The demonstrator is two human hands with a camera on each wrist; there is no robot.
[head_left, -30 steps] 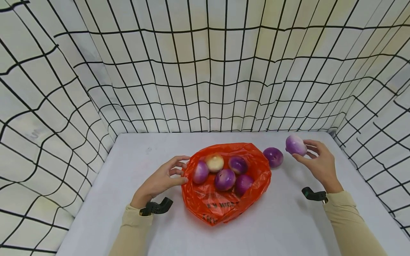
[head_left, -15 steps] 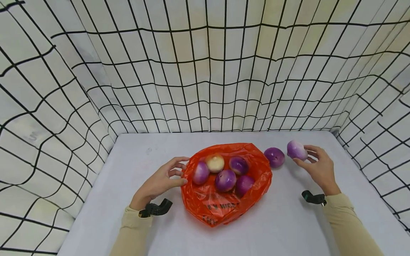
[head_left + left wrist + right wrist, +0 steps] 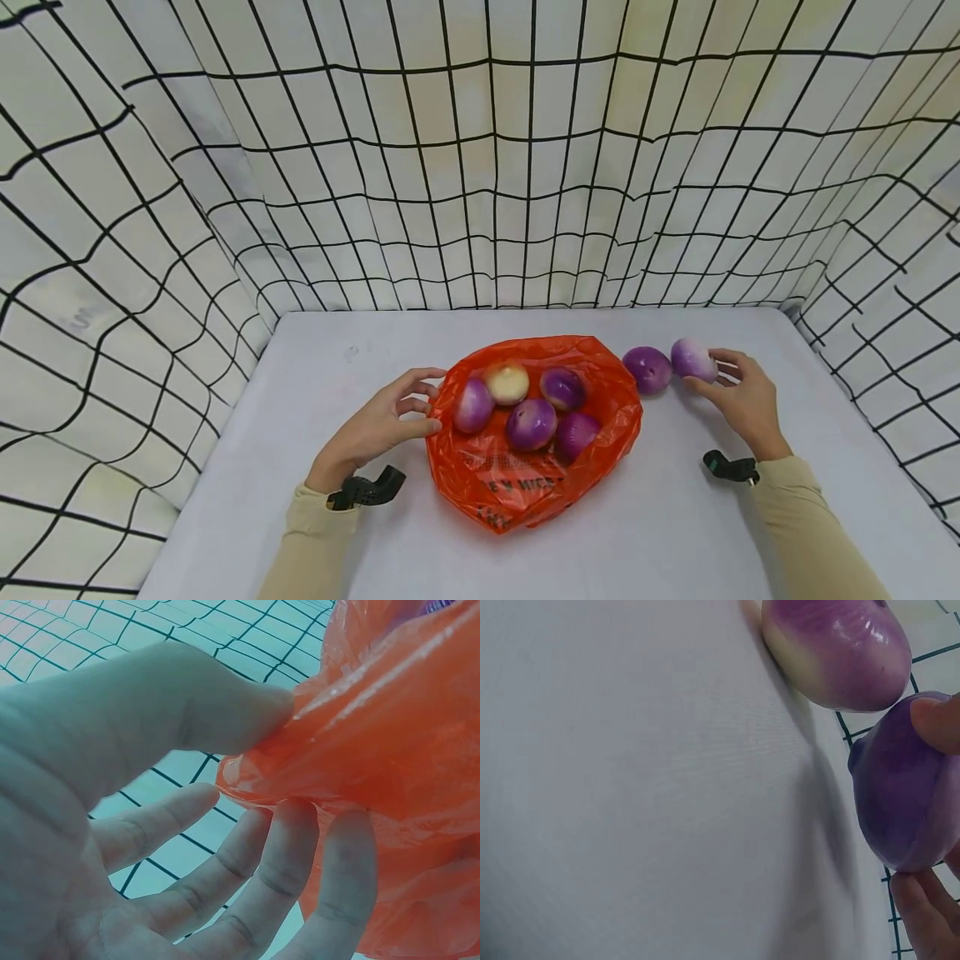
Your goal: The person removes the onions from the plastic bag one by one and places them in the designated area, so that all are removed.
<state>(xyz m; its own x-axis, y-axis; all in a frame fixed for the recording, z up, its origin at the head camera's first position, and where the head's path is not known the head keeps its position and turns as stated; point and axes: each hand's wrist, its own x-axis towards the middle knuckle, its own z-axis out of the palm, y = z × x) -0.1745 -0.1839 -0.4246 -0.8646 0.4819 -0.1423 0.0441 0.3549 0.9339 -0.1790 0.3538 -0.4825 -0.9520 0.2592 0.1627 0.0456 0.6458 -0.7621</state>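
My right hand [image 3: 742, 398] holds a purple-and-white onion [image 3: 692, 360] between thumb and fingers, low over the table at the right. Just left of it lies another purple onion [image 3: 647, 370], also visible in the right wrist view as a purple-and-cream onion [image 3: 840, 649]. An open red plastic bag [image 3: 510, 492] stands mid-table with several onions inside, most purple, one pale yellow onion [image 3: 507, 382]. At the bag's left edge is my left hand [image 3: 382, 425]; in the left wrist view, the bag's rim [image 3: 262, 776] sits between its thumb and fingertips.
The white table [image 3: 300, 358] has black netting [image 3: 525, 167] over pale walls at the back and both sides. Dark wrist cameras [image 3: 367, 490] are worn on both wrists. The loose onion stands close to the bag's right rim.
My right hand has lowered the onion toward the table, close beside the loose onion. The left hand stays at the bag's edge, and the bag looks the same.
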